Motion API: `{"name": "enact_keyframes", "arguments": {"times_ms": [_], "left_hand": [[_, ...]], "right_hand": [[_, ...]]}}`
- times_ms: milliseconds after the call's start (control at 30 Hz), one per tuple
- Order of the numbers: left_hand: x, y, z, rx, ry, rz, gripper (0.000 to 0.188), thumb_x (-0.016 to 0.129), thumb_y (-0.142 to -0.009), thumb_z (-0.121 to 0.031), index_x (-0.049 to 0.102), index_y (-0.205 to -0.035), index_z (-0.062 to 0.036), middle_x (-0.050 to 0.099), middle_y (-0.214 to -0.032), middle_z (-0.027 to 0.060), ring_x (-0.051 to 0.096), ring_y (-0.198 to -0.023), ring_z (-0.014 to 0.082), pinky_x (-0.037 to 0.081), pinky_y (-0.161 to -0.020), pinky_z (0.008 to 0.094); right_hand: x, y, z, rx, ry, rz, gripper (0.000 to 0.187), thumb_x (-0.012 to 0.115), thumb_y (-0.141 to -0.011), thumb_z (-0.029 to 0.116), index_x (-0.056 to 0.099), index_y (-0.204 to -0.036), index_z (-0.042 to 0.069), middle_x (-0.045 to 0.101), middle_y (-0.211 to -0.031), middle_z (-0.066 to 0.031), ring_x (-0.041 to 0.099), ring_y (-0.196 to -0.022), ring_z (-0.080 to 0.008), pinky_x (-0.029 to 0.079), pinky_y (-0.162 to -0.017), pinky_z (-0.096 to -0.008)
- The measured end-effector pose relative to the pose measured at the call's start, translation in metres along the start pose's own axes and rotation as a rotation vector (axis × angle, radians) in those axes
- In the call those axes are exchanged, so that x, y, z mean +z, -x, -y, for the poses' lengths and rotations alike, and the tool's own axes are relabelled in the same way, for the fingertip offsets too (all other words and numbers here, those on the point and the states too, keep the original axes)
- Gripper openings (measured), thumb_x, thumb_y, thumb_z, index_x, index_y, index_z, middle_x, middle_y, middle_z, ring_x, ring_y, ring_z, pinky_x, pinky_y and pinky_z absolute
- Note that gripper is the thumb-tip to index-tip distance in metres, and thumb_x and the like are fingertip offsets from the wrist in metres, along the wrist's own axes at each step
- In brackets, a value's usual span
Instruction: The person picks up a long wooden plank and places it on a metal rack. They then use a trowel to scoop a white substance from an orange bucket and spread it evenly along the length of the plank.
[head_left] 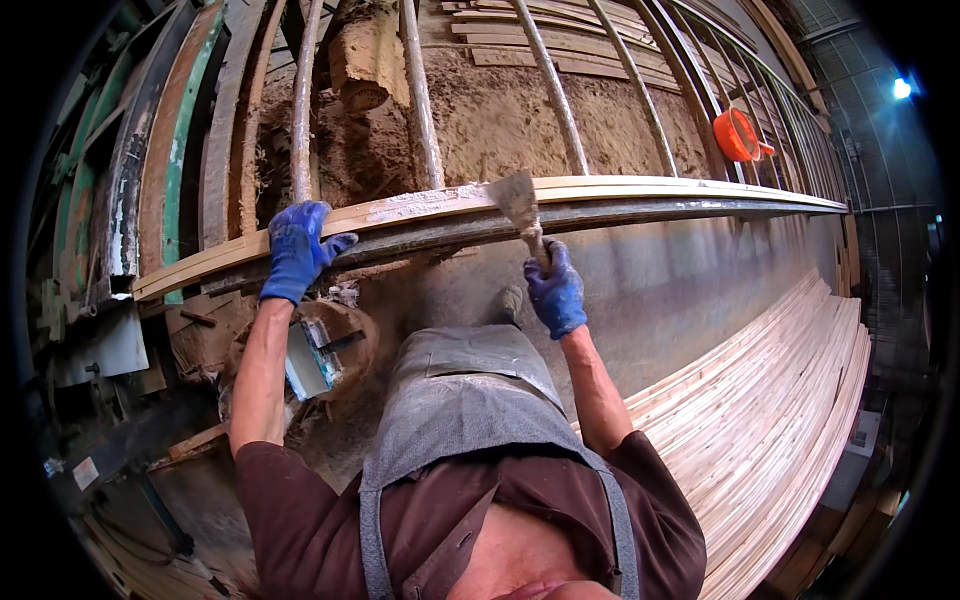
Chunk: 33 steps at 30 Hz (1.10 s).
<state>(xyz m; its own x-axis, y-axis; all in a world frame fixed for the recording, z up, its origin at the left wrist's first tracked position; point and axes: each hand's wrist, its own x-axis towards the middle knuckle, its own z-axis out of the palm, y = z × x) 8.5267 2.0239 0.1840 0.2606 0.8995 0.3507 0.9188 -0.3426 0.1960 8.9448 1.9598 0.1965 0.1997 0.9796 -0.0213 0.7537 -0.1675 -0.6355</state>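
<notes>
The left hand (294,255) curls its blue-gloved fingers over pale wooden strips (620,187), which run past both hands, with a white smear (425,204) just right of those fingers. The right hand's (556,292) fingers close around a scraper (522,211), its blade beyond them at the strips. Well below-left of the left fingers, a pale label (86,473) is too small to read.

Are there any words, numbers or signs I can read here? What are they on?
Nothing can be read.
Small white label on dark equipment, lower left: too small to read.
Pale box, far right: too blurred to tell if it has writing.
Scraper and wooden strips: no writing visible.
</notes>
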Motion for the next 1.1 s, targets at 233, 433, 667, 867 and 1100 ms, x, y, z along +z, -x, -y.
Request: {"name": "enact_keyframes", "arguments": {"times_ms": [233, 433, 667, 867, 1100], "left_hand": [[0.003, 0.003, 0.004, -0.02, -0.016, 0.02, 0.063, 0.084, -0.075, -0.054, 0.07, -0.108, -0.0029, 0.07, -0.102, 0.0168, 0.066, -0.094, 0.0384, 0.051, -0.085, 0.05], [0.006, 0.004, 0.004, -0.023, -0.02, 0.006, 0.064, 0.086, -0.072, -0.055, 0.07, -0.106, -0.0039, 0.069, -0.099, 0.0155, 0.066, -0.093, 0.0372, 0.05, -0.083, 0.0501], [0.001, 0.007, 0.001, -0.05, -0.013, 0.037, 0.065, 0.083, -0.076, -0.056, 0.069, -0.111, -0.0024, 0.069, -0.103, 0.0176, 0.065, -0.098, 0.0395, 0.049, -0.088, 0.0506], [0.003, 0.006, 0.004, -0.023, -0.007, -0.004, 0.064, 0.084, -0.075, -0.056, 0.069, -0.108, -0.0031, 0.069, -0.101, 0.0174, 0.065, -0.097, 0.0393, 0.05, -0.087, 0.0506], [0.002, 0.007, 0.003, -0.014, 0.012, -0.021, 0.062, 0.086, -0.074, -0.052, 0.069, -0.107, -0.0034, 0.07, -0.098, 0.0167, 0.066, -0.093, 0.0389, 0.051, -0.084, 0.0503]], "right_hand": [[-0.026, -0.027, -0.003, -0.116, -0.142, -0.027, 0.037, 0.068, -0.096, 0.023, 0.06, -0.129, 0.01, 0.073, -0.098, -0.0228, 0.073, -0.088, -0.0403, 0.057, -0.075, -0.0468], [-0.052, -0.032, 0.012, -0.053, -0.479, 0.044, 0.035, 0.067, -0.1, 0.022, 0.059, -0.128, 0.003, 0.07, -0.087, -0.0091, 0.066, -0.071, -0.0143, 0.055, -0.065, -0.0342], [-0.03, -0.03, 0.018, 0.173, -0.637, 0.274, 0.029, 0.065, -0.101, 0.025, 0.064, -0.119, 0.003, 0.07, -0.084, -0.0041, 0.06, -0.063, -0.0085, 0.049, -0.056, -0.0292], [-0.013, -0.035, -0.033, 0.057, -0.202, 0.114, 0.035, 0.064, -0.099, 0.035, 0.066, -0.116, 0.004, 0.073, -0.089, -0.0192, 0.073, -0.079, -0.0297, 0.055, -0.073, -0.0415], [-0.086, -0.026, -0.027, 0.175, -0.465, -0.006, 0.028, 0.064, -0.104, 0.028, 0.065, -0.116, 0.003, 0.068, -0.078, -0.0032, 0.053, -0.053, -0.0057, 0.041, -0.046, -0.0251]]}}
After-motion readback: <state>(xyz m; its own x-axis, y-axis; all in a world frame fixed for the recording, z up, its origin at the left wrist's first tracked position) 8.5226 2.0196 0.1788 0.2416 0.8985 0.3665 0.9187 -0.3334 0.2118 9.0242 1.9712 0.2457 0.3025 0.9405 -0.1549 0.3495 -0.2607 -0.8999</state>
